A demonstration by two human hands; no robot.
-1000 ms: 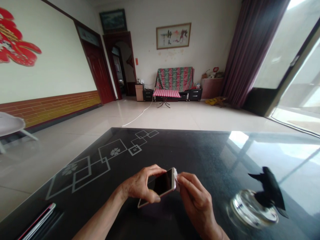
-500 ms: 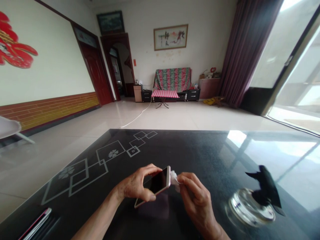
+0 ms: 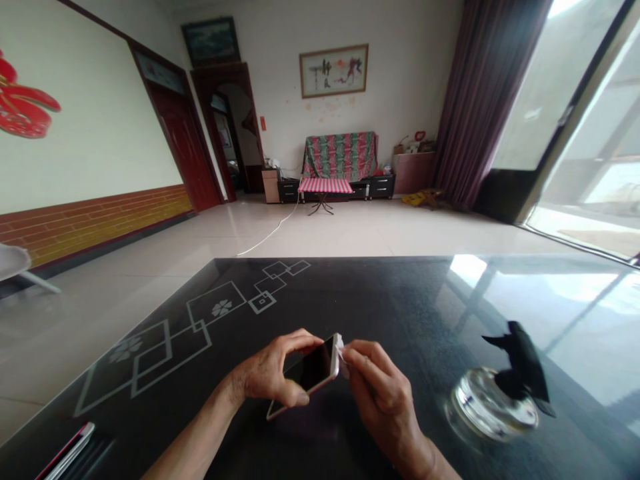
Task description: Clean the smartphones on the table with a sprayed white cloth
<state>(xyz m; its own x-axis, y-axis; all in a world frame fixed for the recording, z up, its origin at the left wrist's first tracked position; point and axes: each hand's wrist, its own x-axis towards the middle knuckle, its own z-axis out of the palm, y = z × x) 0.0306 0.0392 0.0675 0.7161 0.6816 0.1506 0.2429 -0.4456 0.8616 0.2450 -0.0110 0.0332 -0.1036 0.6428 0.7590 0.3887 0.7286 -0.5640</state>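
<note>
A rose-gold smartphone [image 3: 309,371] with a dark screen is tilted up above the black glass table [image 3: 380,300]. My left hand [image 3: 270,373] grips it by its long edges, thumb on the near side and fingers over the far side. My right hand [image 3: 383,393] pinches a small white wipe [image 3: 340,348] and presses it against the phone's top right corner.
A glass ashtray [image 3: 487,410] with a black cloth [image 3: 523,367] draped on it stands at the right. A second phone with a red edge [image 3: 65,453] lies at the table's near left corner. Beyond the table is open tiled floor, a covered sofa and a small table.
Both hands and the phone have stayed together on the same spot; the wipe has shifted slightly along the phone's top corner. The camera has panned a little to the right.
</note>
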